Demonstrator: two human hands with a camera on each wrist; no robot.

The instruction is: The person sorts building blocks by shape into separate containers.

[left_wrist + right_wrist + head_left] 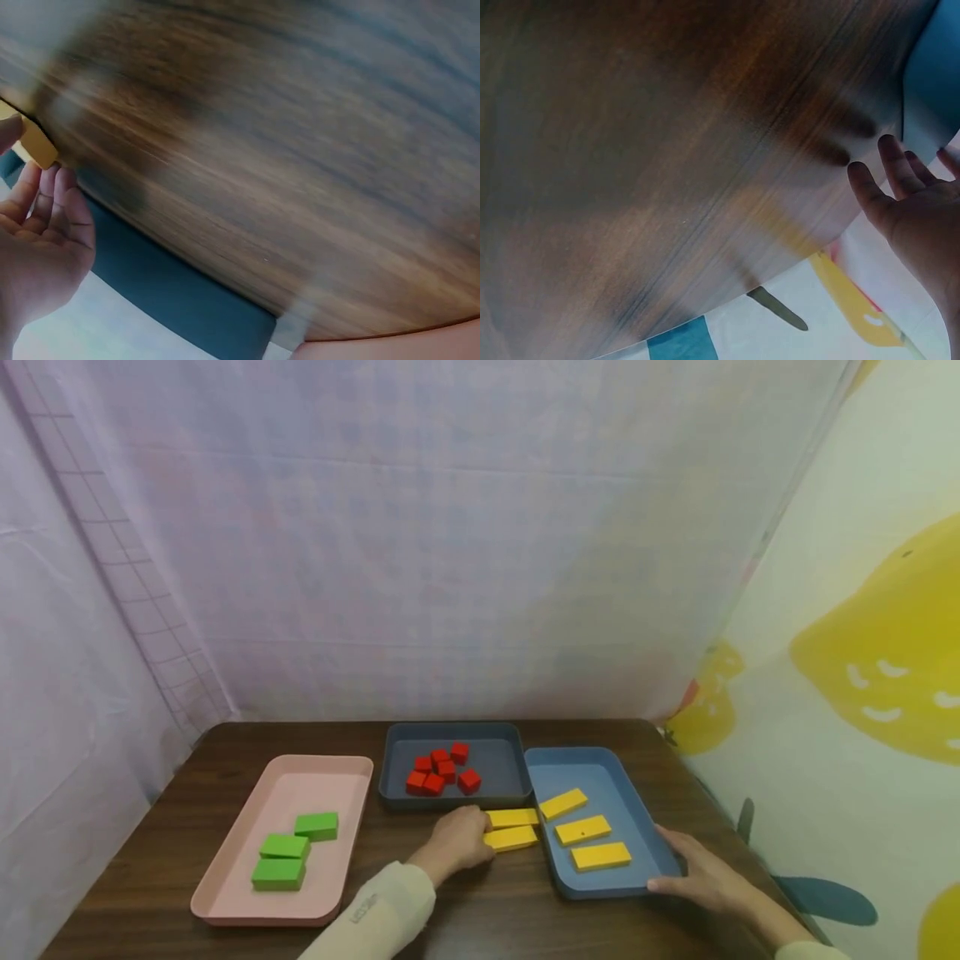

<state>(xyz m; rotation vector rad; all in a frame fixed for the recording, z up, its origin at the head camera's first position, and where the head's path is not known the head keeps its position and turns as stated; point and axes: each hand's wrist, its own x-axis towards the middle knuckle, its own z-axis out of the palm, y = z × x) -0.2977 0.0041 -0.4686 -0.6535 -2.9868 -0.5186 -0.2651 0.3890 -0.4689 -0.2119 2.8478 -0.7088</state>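
Observation:
My left hand (459,839) grips the left ends of two yellow blocks (512,838), which lie side by side between the dark grey tray and the blue tray. In the left wrist view, thumb and fingertips pinch a yellow block (36,142). Their right ends reach the left rim of the blue tray (651,827). Inside that tray lie three more yellow blocks (583,831), roughly in a column. My right hand (701,872) is at the blue tray's right front corner, thumb at the front rim and fingers along the side, loosely extended in the right wrist view (922,202).
A dark grey tray (495,768) at the back holds several red cubes (446,770). On the left, a pink tray (315,777) carries three green blocks (279,873). Curtains (450,568) hang behind the dark wooden table (187,793), with a lemon-print cloth (885,635) on the right.

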